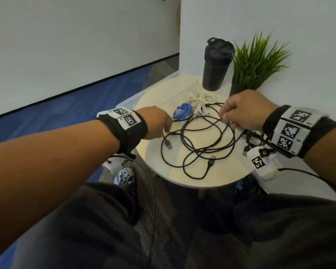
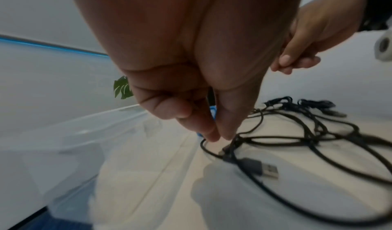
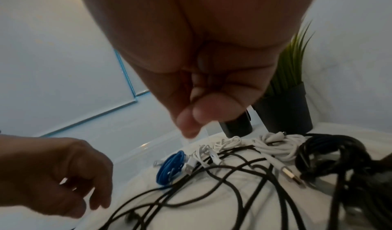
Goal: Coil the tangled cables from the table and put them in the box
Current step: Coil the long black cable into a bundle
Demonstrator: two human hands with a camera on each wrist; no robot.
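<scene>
Untangling stage, nothing coiled from the loose black lot yet as far as I can judge. Left hand (image 1: 157, 121) is down at the left edge of the black cable tangle (image 1: 200, 144), fingertips (image 2: 214, 133) brought together right at a strand near a USB plug (image 2: 265, 168); looks like touching or just about pinching, can't tell which. Right hand (image 1: 244, 111) is curled over the right side of the same tangle, thumb against forefinger; head view suggests a black strand pinched there, though the right wrist view doesn't show the strand in the fingers clearly. The two hands are apart, one on each side of the mess. Tangle sprawls in loose overlapping loops across the middle of the round tabletop (image 1: 217, 177). Behind it a blue cable bundle (image 1: 182, 111) and a white cable bunch (image 1: 200, 100), and another black clump (image 3: 331, 151) off to the right. The clear box (image 2: 70, 143) sits just beside the tabletop on the left, low; I see no cables in it, though its see-through walls are hard to read. A black shaker bottle (image 1: 217, 65) and a potted plant (image 1: 256, 63) stand at the back. Next move, I'd say: find one free end, pull that cable clear of the crossings without dragging the others, then wind it into loops.
</scene>
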